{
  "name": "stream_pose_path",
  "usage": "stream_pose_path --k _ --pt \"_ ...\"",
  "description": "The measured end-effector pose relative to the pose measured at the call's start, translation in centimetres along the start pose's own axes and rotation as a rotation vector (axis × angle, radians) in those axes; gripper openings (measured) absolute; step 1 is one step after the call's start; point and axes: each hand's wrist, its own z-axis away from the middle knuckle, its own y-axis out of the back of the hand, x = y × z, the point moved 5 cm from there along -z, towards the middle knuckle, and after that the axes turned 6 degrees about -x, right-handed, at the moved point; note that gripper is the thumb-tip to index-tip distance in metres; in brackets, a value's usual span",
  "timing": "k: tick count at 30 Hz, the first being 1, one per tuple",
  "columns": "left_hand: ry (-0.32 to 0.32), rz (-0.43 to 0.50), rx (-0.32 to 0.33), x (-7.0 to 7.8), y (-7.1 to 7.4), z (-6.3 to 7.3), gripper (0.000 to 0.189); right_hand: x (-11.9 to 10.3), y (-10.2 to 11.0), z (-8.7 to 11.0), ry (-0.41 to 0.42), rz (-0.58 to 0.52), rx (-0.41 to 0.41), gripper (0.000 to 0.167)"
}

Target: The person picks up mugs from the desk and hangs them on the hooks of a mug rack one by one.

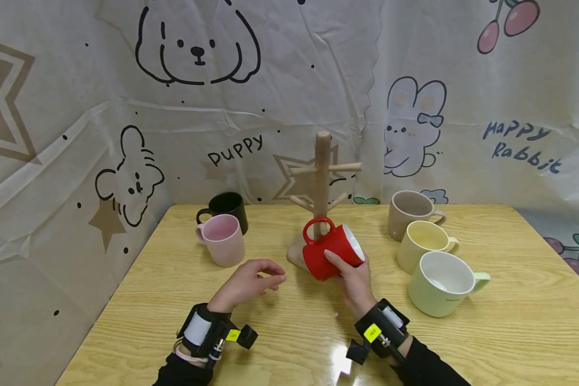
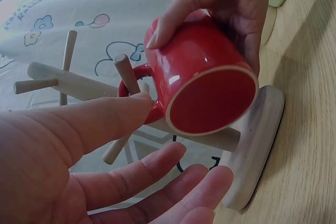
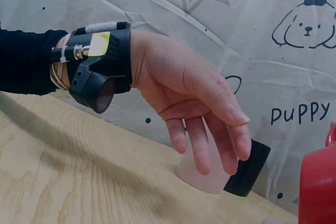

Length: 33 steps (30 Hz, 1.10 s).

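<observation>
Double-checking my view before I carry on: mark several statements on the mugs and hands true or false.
The right hand holds the red mug. True.
Both hands grip mugs. False: the left hand holds nothing.
In the head view, the red mug partly hides the wooden rack. True.
The black mug stands behind the pink mug. True.
Every other mug stands left of the wooden rack. False: the yellow mug and green mug stand right of it.

Cylindrical pink mug (image 1: pixel 227 250), black mug (image 1: pixel 228 202) beyond left fingers (image 1: pixel 265 264). Taupe mug (image 1: pixel 402 219), yellow mug (image 1: pixel 413 249), wide pale-green mug (image 1: pixel 430 294) right of right fingers (image 1: pixel 338 260). White cartoon-print cloth (image 1: pixel 289 64) behind.
</observation>
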Motion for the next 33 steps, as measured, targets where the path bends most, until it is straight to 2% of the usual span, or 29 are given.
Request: stream_pose_path --k 12,23,33 --pt "0.016 -0.009 -0.003 0.0 -0.2 -0.1 0.027 0.9 -0.1 -0.7 0.034 -0.026 -0.015 0.066" --pt "0.028 -0.013 -0.002 0.0 -0.3 -0.1 0.028 1.3 -0.1 -0.8 0.005 -0.051 -0.003 0.068" --pt "0.025 -0.011 -0.005 0.0 -0.3 0.0 0.026 1.6 -0.2 -1.0 0.018 -0.050 -0.056 0.062"
